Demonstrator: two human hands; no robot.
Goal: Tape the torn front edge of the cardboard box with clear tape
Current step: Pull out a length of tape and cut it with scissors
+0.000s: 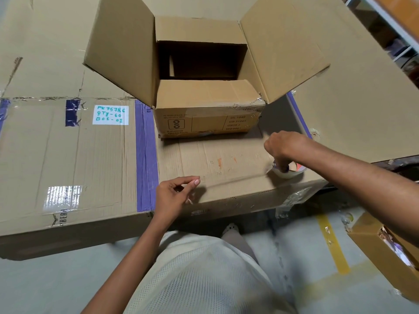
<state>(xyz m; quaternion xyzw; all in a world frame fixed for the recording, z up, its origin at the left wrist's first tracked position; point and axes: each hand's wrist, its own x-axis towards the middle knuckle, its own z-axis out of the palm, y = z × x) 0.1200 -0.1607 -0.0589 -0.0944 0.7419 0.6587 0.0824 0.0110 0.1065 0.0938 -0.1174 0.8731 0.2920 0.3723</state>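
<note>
1. Large carton (68, 155): lies flat and serves as the work surface, with a purple band (146, 155) across it and a white label (110, 115).

2. Cardboard box (208, 118): stands on the large carton, directly ahead of the person and beyond both hands. All four flaps are open. The printed front wall faces the camera.

3. Torn front edge (254, 103): the ragged stretch along the top of the front wall, worst near the right corner. Old tape scraps cling there. No fresh tape is on it yet.

4. Right hand (283, 148): fingers curled down onto the tape roll (290, 174), holding it against the large carton near its right front corner.

5. Left hand (174, 193): thumb and forefinger are pinched together, apparently on the free end of the clear tape strip (235, 177).

6. Clear tape strip: faint, running low over the large carton between the left hand and the roll.

Handling note, as a judgement: the step in hand is pulling out a length.
- Keep the strip taut and off the carton so it cannot stick early.
- Pull out enough to cover the whole tear and pass the corner.
- Lay it half on the wall and half over the edge, then press along it from one end.
</note>
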